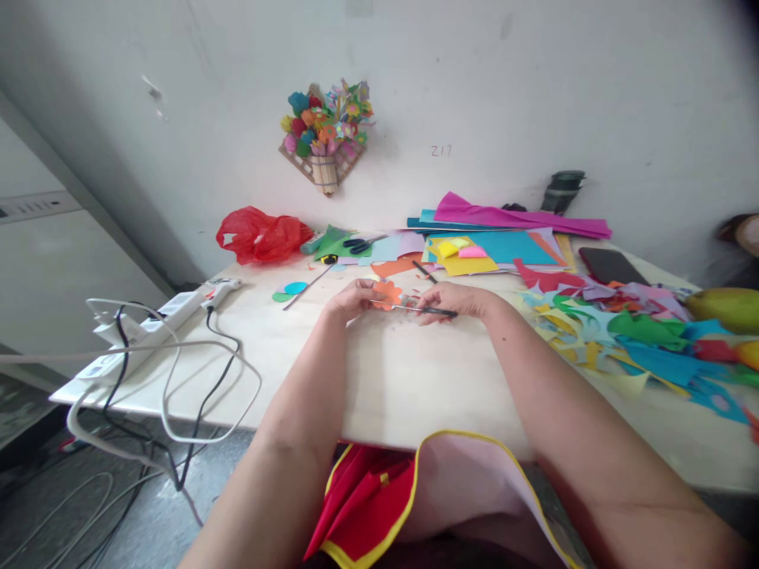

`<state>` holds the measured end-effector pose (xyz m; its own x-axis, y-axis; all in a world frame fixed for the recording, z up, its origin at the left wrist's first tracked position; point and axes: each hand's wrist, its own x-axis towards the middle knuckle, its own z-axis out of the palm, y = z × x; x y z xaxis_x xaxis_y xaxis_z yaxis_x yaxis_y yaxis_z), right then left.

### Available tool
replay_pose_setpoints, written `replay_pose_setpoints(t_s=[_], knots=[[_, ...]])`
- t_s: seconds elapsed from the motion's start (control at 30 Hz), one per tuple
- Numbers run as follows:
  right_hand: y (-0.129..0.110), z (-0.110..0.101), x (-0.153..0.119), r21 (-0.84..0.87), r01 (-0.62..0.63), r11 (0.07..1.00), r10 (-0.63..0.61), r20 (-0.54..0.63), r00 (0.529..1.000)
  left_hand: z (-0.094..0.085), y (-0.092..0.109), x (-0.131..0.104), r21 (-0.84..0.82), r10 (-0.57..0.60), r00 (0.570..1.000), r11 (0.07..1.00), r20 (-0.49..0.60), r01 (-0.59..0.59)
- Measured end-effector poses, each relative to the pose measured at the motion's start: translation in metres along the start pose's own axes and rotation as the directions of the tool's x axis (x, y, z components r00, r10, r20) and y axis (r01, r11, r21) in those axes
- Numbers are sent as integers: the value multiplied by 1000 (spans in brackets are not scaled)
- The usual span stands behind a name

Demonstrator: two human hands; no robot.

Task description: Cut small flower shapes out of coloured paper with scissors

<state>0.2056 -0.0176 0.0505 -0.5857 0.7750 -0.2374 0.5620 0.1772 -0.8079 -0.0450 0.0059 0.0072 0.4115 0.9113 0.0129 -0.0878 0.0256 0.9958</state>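
Note:
Between the fingers of my left hand [356, 297] is an orange paper flower [388, 294] with a scalloped edge, held just over the table. My right hand [447, 302] grips a slim tool [439, 311] with a silvery shaft and a black end. Its shaft reaches left to the flower's lower edge; its exact kind is not clear. Small scraps lie under the hands. Behind them are an orange paper sheet [398, 266] and a dark thin stick [424, 273].
Black-handled scissors [357, 246], a red plastic bag [261, 235] and stacked coloured sheets [510, 246] line the back. Paper offcuts [646, 328] spread at right beside a dark phone-like slab [612, 265]. At left sits a power strip [145, 336] with looping cables.

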Motion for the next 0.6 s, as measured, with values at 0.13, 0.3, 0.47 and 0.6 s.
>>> replay_pose_setpoints(t_s=[0.13,0.3,0.47,0.6], knots=[[2,-1,2,4,6,1000,-6,3,1000,-1,0,0,-2,3,1000,1000,2,-3],[3,-1,3,13,3,1000,-3,2,1000,0,0,0,-11,13,1000,1000,19,-12],[3,0,3,28,-6,1000,6,-12,1000,-1,0,0,-21,17,1000,1000,18,-16],[3,1,3,32,-20,999,21,-21,1000,-2,-1,1,-38,23,1000,999,21,-23]])
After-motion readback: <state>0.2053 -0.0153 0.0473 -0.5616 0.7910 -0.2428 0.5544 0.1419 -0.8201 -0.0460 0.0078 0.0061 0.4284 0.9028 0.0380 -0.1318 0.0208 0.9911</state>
